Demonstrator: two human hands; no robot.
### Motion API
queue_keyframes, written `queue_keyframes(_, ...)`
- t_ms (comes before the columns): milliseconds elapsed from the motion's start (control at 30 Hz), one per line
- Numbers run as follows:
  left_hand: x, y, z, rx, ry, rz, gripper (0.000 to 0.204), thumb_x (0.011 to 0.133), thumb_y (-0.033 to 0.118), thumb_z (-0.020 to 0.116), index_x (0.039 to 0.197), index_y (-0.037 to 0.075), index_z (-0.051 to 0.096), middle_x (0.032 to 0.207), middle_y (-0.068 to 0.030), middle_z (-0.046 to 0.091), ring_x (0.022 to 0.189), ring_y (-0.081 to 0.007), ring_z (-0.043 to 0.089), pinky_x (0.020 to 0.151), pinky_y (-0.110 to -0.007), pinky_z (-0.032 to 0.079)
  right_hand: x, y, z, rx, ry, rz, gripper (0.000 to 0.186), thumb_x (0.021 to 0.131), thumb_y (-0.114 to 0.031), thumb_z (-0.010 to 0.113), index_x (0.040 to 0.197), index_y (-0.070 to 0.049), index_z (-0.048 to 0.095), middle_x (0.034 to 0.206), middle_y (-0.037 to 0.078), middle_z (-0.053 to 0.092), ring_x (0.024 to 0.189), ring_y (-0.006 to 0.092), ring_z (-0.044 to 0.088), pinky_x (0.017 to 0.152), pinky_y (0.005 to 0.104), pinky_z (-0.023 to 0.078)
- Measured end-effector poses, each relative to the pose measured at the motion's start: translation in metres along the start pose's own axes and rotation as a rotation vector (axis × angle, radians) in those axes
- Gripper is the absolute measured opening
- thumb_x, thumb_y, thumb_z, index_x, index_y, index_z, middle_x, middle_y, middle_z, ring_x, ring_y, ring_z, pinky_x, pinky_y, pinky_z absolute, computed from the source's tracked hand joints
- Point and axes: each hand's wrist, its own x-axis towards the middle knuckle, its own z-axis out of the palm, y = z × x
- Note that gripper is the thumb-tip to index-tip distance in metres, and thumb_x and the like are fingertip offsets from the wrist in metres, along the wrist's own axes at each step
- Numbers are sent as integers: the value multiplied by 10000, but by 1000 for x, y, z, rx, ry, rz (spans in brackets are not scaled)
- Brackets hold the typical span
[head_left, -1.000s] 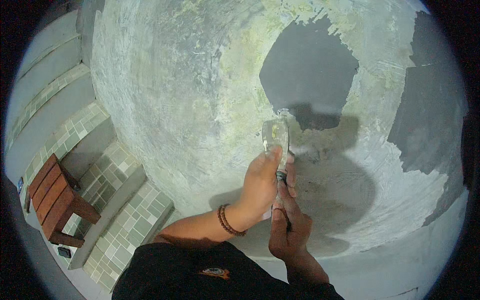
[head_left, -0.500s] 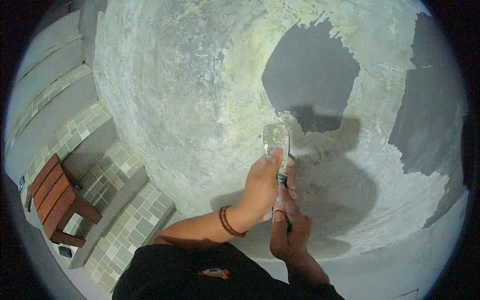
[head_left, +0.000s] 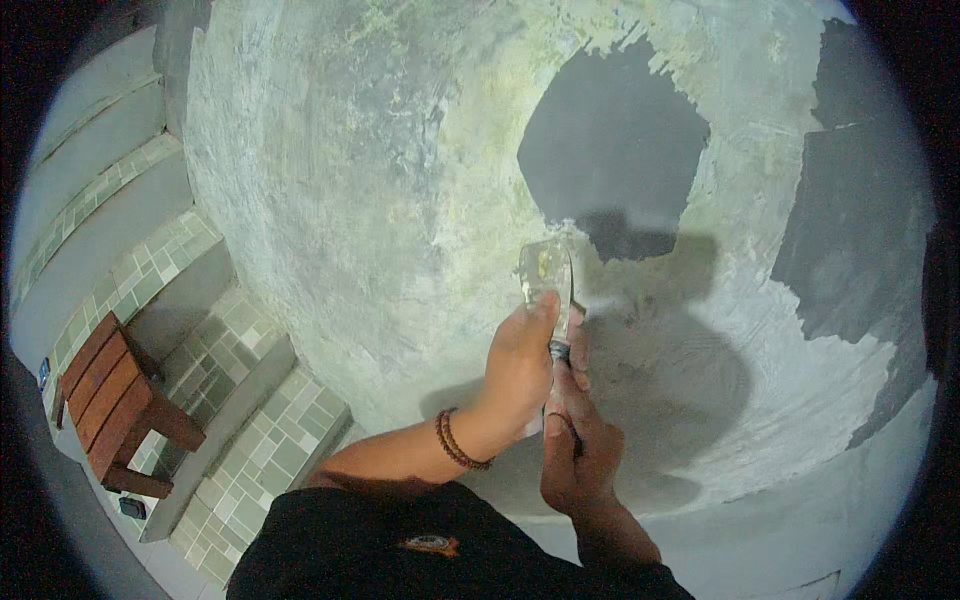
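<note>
Just in front of the wall, both hands close together on a putty knife with a broad, putty-smeared blade [head_left: 545,264]. My left hand [head_left: 520,355] has its thumb pressed on the blade's lower part, and its other fingers are mostly hidden behind. Below and to the right, my right hand [head_left: 583,440] is wrapped round the handle, near a dark band [head_left: 560,350]. A thin edge beside the broad face could be a second blade; I cannot tell. The patchy plastered wall [head_left: 400,220] carries a smooth dark grey patch [head_left: 615,140] above the blade tip.
At the left, a brown slatted wooden stool [head_left: 115,395] stands on tiled steps [head_left: 260,450]. A small black object [head_left: 132,508] lies by the stool's leg. More dark grey wall surface [head_left: 850,210] shows at the right. Shadows of my head and arms fall on the wall.
Both hands and the putty knife sit very slightly further left and up in the picture; the wall has shifted left with them. The hold looks the same.
</note>
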Motion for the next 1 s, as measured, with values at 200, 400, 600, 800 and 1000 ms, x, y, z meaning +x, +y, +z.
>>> queue_keyframes(200, 1, 2, -4, -244, -87, -232, 489, 1086, 458, 468, 1086, 8, 659, 932, -107, 676, 842, -183, 608, 778, -319, 484, 1, 3, 3, 7, 24, 12, 460, 1001, -151, 494, 1403, 61, 562, 854, 184, 703, 655, 155, 624, 609, 309, 504)
queue_keyframes(400, 1, 1, -6, -224, -105, -133, 471, 1093, 462, 453, 1102, 25, 629, 893, -84, 663, 781, -159, 612, 710, -297, 492, -3, 2, 1, 61, -58, 134, 513, 997, -174, 536, 1489, -33, 501, 1295, 298, 645, 999, 397, 742, 781, 404, 598)
queue_keyframes(600, -3, 4, -4, -230, -53, -207, 462, 1101, 453, 440, 994, 35, 604, 767, -67, 632, 582, -175, 608, 547, -305, 501, -3, 1, 3, 45, -35, 81, 505, 992, -168, 518, 1476, -26, 514, 1310, 302, 635, 1087, 412, 706, 829, 428, 594)
queue_keyframes(800, 1, 6, -3, -41, -31, -18, 455, 1095, 457, 450, 1040, 36, 613, 806, -64, 639, 653, -167, 624, 606, -304, 518, -2, 1, 5, -5, -4, 42, 472, 984, -101, 468, 1426, 47, 543, 992, 231, 704, 725, 210, 649, 657, 346, 537)
queue_keyframes(1000, 2, 7, -2, -155, -13, -138, 462, 1094, 461, 451, 1038, 24, 591, 752, -68, 617, 586, -174, 607, 547, -301, 514, 2, 0, 6, 123, 23, 12, 470, 977, -62, 444, 1413, 84, 540, 1098, 291, 716, 792, 223, 705, 712, 340, 548)
